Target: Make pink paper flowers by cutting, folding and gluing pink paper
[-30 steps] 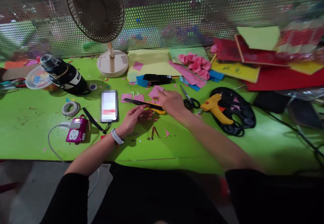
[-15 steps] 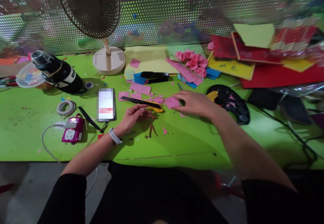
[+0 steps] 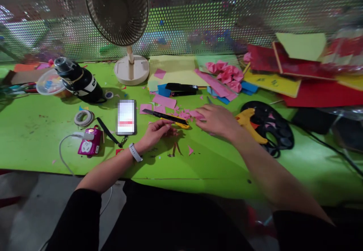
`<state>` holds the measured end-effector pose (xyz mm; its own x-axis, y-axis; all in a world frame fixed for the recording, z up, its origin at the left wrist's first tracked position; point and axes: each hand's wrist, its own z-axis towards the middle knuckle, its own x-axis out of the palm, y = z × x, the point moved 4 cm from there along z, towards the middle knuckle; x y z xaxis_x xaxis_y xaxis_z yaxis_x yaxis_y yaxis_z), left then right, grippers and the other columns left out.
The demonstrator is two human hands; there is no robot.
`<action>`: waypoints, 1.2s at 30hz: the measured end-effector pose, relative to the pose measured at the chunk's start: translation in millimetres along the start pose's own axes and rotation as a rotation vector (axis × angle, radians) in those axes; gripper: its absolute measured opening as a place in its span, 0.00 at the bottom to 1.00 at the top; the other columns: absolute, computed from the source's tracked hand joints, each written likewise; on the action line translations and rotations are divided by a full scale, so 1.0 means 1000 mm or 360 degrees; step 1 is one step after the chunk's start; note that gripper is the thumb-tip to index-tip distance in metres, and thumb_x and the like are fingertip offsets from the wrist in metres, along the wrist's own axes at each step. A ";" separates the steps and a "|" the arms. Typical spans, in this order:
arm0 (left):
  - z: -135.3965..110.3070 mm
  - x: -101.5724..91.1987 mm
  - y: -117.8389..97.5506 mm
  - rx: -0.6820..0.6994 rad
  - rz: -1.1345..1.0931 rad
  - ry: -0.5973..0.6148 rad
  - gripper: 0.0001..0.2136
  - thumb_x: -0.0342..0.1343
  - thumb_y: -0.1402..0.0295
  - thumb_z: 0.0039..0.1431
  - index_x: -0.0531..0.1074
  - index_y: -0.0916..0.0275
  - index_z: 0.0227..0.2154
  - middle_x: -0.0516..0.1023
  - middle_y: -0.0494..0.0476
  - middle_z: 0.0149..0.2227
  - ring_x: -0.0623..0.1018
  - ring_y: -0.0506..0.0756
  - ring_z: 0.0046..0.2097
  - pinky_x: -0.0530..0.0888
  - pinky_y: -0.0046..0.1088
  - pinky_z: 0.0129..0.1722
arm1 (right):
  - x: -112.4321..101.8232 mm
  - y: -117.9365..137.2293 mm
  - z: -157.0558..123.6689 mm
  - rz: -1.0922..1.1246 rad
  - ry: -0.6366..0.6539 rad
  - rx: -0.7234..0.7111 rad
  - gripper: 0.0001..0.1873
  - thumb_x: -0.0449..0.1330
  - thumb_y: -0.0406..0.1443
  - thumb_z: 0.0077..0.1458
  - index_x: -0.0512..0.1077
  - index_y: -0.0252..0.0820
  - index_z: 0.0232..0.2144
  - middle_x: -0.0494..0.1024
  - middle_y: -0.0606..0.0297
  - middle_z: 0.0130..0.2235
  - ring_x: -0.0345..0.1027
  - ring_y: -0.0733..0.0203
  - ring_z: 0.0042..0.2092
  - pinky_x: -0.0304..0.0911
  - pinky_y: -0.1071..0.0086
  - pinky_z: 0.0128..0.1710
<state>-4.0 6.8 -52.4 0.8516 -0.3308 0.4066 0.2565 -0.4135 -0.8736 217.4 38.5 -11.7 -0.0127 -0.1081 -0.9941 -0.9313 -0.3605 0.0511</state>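
My left hand rests low over the table, thumb and fingers pressed together just in front of a yellow-and-black utility knife. Whether it holds something small is hidden. My right hand is closed with its fingertips on a piece of pink paper, partly covered by the fingers. Small pink scraps lie between the hands, behind the knife handle. Farther back is a larger pink paper strip.
Left are a phone, a tape roll, a purple power socket and a black bottle. A fan stands behind. Folded pink paper pieces lie at the back; a black palette-shaped tray is right.
The view has shifted, so the table's things sit farther right. Relative to them, my right hand has moved left toward the scraps with the pink paper. My left hand stays by the knife.
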 end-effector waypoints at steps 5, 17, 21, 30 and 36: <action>0.000 0.001 0.000 0.0076 0.0020 0.0012 0.10 0.61 0.67 0.61 0.76 0.66 0.44 0.82 0.59 0.37 0.81 0.51 0.38 0.76 0.34 0.47 | 0.003 0.042 0.010 0.0292 -0.0118 -0.0234 0.26 0.58 0.40 0.59 0.70 0.40 0.58 0.74 0.52 0.58 0.69 0.45 0.57 0.66 0.49 0.54; -0.003 -0.002 -0.012 0.0180 0.0114 -0.0095 0.13 0.63 0.63 0.58 0.77 0.66 0.42 0.82 0.57 0.35 0.81 0.50 0.36 0.76 0.31 0.43 | 0.001 0.049 0.021 0.0328 -0.0131 -0.0323 0.23 0.58 0.39 0.59 0.74 0.39 0.55 0.78 0.52 0.52 0.71 0.47 0.53 0.66 0.54 0.52; -0.005 -0.005 -0.032 0.0201 0.0059 -0.0213 0.15 0.64 0.61 0.57 0.76 0.63 0.44 0.82 0.55 0.35 0.81 0.51 0.36 0.77 0.32 0.43 | -0.016 0.017 0.037 0.0426 -0.0199 -0.0108 0.19 0.56 0.39 0.61 0.77 0.40 0.50 0.78 0.52 0.52 0.72 0.47 0.52 0.67 0.55 0.50; 0.012 -0.028 -0.104 0.0400 0.0284 -0.0412 0.16 0.63 0.67 0.54 0.75 0.61 0.47 0.83 0.57 0.39 0.82 0.53 0.40 0.78 0.30 0.41 | -0.020 -0.041 0.112 0.0378 -0.0312 -0.0123 0.29 0.63 0.37 0.53 0.69 0.36 0.58 0.73 0.47 0.58 0.65 0.41 0.59 0.63 0.50 0.56; 0.045 -0.057 -0.124 0.0331 0.0318 -0.0572 0.14 0.62 0.70 0.53 0.75 0.64 0.43 0.82 0.59 0.39 0.81 0.52 0.39 0.77 0.30 0.41 | -0.011 -0.028 0.139 0.0273 -0.0172 -0.0236 0.20 0.60 0.30 0.55 0.72 0.34 0.51 0.77 0.46 0.51 0.69 0.44 0.54 0.64 0.54 0.53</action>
<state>-64.1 115.0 20.7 0.9888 -0.0564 0.1382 0.1261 -0.1802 -0.9755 192.7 178.6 -15.8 -0.2123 -0.0825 -0.9737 -0.8488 -0.4781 0.2256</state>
